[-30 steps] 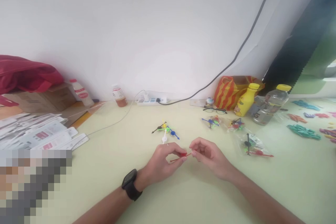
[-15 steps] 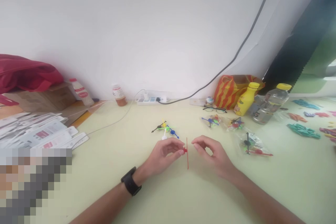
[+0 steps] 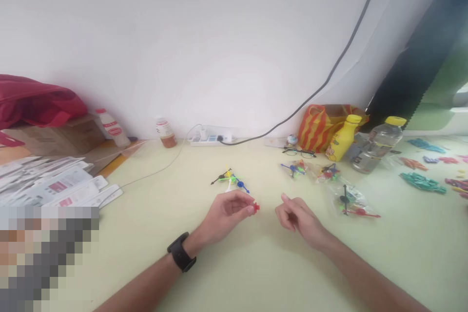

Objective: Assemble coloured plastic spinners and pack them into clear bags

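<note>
My left hand (image 3: 232,212), a black watch (image 3: 182,252) on its wrist, pinches a small red plastic spinner (image 3: 257,207) between thumb and fingertips over the table. Only its red hub shows clearly; the long pointer cannot be made out. To the right, apart from the spinner, my right hand (image 3: 302,219) is curled with its thumb raised, and no object shows in it. Just beyond my left hand lies a group of loose spinners (image 3: 230,179) in black, yellow, green, white and blue.
Bagged spinners (image 3: 354,204) lie at the right, near glasses (image 3: 299,151), a yellow bottle (image 3: 342,139) and a clear bottle (image 3: 378,146). Teal pieces (image 3: 422,182) are farther right. A power strip (image 3: 212,139) sits by the wall; white printed cards (image 3: 62,185) are piled left.
My right hand has moved slightly right and curled its fingers, thumb up. The long red pointer, upright between the hands before, no longer shows. My left hand keeps its pinch.
</note>
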Motion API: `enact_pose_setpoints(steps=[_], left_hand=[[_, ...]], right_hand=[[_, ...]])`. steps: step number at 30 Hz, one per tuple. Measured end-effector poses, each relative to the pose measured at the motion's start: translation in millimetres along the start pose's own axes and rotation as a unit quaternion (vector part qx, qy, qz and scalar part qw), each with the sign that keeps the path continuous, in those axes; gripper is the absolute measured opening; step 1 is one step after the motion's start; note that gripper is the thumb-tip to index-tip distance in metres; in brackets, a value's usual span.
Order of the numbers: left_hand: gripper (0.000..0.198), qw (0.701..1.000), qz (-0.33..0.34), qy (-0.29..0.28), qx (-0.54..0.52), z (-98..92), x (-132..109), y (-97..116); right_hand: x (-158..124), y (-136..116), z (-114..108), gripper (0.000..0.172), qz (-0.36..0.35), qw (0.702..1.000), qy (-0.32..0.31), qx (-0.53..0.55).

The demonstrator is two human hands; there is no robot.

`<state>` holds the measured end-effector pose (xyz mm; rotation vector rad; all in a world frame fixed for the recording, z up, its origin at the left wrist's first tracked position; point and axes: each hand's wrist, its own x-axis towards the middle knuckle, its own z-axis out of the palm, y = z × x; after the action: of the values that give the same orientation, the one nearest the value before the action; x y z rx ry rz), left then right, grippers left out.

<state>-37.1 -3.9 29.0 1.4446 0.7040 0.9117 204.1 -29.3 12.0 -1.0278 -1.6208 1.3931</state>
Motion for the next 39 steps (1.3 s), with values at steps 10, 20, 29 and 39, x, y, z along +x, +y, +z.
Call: enact_pose_setpoints(steps=[10, 20, 29, 39], left_hand=[[0.021, 0.999, 0.017, 0.03, -0.007, -11.3, 5, 1], [0.021, 1.0, 0.003, 0.008, -0.009, -9.9, 3, 2], [0.024, 1.0, -0.022, 0.007, -0.02, -8.0, 3, 0], [0.023, 1.0, -0.017, -0.015, 0.002, -11.5, 2, -8]], right_hand=[[3, -3, -3, 0.069, 0.003, 0.997, 0.07, 0.019], [3, -5, -3, 0.059, 0.002, 0.997, 0.067, -0.041], [6, 1, -3, 0.052, 0.004, 0.995, 0.062, -0.077], [7, 1, -4, 0.05, 0.021, 0.993, 0.061, -0.1]])
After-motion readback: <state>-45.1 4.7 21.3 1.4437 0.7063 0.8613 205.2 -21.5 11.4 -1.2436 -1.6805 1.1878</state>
